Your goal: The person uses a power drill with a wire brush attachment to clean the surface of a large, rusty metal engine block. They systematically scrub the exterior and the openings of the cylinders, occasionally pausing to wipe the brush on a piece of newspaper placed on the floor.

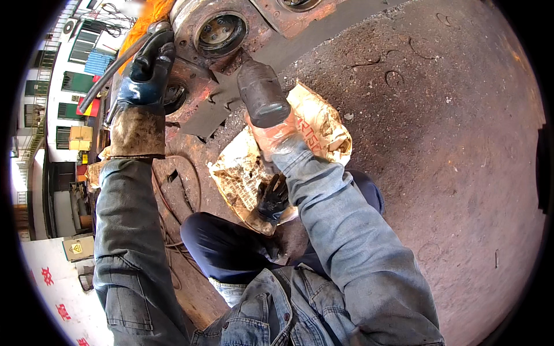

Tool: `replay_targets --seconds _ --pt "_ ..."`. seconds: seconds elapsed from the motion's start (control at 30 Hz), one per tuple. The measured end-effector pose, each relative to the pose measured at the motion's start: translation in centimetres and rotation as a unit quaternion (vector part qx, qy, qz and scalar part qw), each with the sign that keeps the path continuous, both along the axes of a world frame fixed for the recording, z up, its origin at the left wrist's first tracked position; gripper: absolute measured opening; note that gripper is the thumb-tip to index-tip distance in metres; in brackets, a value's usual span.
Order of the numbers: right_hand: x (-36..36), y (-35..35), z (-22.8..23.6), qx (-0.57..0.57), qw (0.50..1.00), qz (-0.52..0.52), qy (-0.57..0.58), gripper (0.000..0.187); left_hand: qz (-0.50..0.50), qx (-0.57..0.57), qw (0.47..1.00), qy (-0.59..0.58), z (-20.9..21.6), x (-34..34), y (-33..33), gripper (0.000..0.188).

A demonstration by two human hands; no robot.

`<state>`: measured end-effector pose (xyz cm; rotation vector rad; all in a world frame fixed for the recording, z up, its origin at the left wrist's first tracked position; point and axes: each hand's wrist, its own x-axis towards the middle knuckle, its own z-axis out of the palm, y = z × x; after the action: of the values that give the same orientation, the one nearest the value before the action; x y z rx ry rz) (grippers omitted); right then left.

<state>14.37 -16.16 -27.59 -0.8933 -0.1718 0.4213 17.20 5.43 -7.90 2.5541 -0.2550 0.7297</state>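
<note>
My left hand (149, 72), in a dark blue rubber glove with a dirty cuff, is raised at the upper left, its fingers closed around a long grey metal bar (107, 79). The bar slants down to the left; its rounded end shows above my fingers. Bare and slightly blurred, my right hand (271, 135) grips a dark, grimy bottle (261, 92) near its base. The bottle tilts away from me, its narrow end by a rusty round housing (222, 32) with a dark ring inside. My fingers are partly hidden behind the bottle.
A crumpled paper-like sack (239, 173) lies between my knees, with a loose black glove (272, 199) on it. More rusty housings (187, 86) line the far side. Hoses (199, 184) run along the floor at left. Orange cloth (147, 17) shows beyond my left hand.
</note>
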Motion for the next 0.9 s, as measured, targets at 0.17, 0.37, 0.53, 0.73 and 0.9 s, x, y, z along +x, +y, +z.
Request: replay_targets --seconds 0.17,0.37,0.53,0.73,0.9 --pt "2.8 -0.8 -1.7 0.377 0.871 0.09 0.301 0.046 0.103 0.064 0.991 0.053 1.5 -1.0 -3.9 0.032" --pt "3.5 1.9 -8.0 -0.017 0.998 0.005 -0.052 0.06 0.018 0.051 0.999 -0.002 0.2 -0.8 -0.9 0.031" --pt "3.8 -0.4 -6.3 -0.26 0.952 -0.035 -0.158 0.063 0.047 0.088 0.995 0.022 0.9 -0.9 -2.3 0.034" --pt "2.6 -1.3 -4.0 -0.171 0.968 -0.082 -0.163 0.036 0.034 0.027 0.999 0.012 0.5 -0.3 -1.2 0.034" --pt "0.9 0.1 -2.3 0.094 0.984 0.025 0.151 0.025 0.051 -0.021 0.998 0.033 0.3 -0.4 -1.3 0.033"
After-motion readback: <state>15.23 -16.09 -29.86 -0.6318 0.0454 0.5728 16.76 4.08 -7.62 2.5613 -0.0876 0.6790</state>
